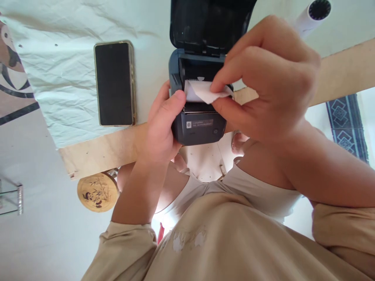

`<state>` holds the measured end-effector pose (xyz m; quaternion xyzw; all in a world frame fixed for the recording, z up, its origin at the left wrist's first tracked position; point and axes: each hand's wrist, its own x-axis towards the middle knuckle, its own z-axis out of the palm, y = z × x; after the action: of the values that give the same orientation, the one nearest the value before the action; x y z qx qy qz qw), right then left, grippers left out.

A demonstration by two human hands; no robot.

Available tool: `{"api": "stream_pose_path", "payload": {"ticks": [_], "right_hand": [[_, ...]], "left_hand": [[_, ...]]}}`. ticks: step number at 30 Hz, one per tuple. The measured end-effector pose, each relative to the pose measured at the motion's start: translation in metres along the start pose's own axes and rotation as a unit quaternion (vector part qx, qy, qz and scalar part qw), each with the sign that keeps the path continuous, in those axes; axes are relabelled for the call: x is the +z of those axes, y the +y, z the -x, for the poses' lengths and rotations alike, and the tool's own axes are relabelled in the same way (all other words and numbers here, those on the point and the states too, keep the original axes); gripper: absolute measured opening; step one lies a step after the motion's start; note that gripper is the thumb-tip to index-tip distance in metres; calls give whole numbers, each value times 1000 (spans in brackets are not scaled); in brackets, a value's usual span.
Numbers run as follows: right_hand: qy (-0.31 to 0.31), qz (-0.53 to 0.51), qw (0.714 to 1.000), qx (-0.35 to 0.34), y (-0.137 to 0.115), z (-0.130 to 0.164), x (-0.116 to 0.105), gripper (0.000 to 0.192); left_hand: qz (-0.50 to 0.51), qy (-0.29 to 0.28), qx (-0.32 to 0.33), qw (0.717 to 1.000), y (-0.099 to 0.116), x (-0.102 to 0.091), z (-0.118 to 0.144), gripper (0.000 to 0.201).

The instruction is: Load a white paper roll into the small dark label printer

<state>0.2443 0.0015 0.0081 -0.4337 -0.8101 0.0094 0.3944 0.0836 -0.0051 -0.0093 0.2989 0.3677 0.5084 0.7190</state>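
Observation:
A small dark label printer (199,128) sits at the near edge of the table with its lid (209,23) flipped open away from me. My left hand (161,125) grips the printer's left side, thumb on its top edge. My right hand (263,78) pinches the loose end of white paper (202,91) between thumb and forefinger, just above the printer's open roll bay. The roll itself is mostly hidden behind the paper and my fingers.
A black phone (115,83) in a clear case lies screen up to the left of the printer, on a wrinkled white cloth (58,78). The bare wooden table edge (99,154) runs below it. A white cylindrical device (312,15) lies at the far right. A round bamboo-patterned stool (97,192) stands on the floor.

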Motion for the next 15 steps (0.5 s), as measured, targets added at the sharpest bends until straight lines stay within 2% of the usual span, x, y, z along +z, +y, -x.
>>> {"api": "stream_pose_path", "payload": {"ticks": [6, 9, 11, 12, 13, 15], "right_hand": [[-21, -19, 998, -54, -11, 9, 0, 11], [-47, -39, 992, -108, -6, 11, 1, 7], [-49, -70, 989, -119, -1, 11, -2, 10], [-36, -85, 989, -111, 1, 10, -4, 9], [-26, -105, 991, -75, 3, 9, -7, 8], [-23, -148, 986, 78, 5, 7, -12, 11]], "left_hand": [[7, -12, 39, 999, -8, -2, 0, 17], [-32, -14, 45, 998, -6, -4, 0, 27], [-41, -24, 48, 998, -6, -5, 0, 32], [-44, -29, 52, 997, -6, -5, -1, 34], [-49, -35, 57, 997, -6, -5, -1, 37], [-64, -36, 68, 995, -7, -5, -1, 40]]}}
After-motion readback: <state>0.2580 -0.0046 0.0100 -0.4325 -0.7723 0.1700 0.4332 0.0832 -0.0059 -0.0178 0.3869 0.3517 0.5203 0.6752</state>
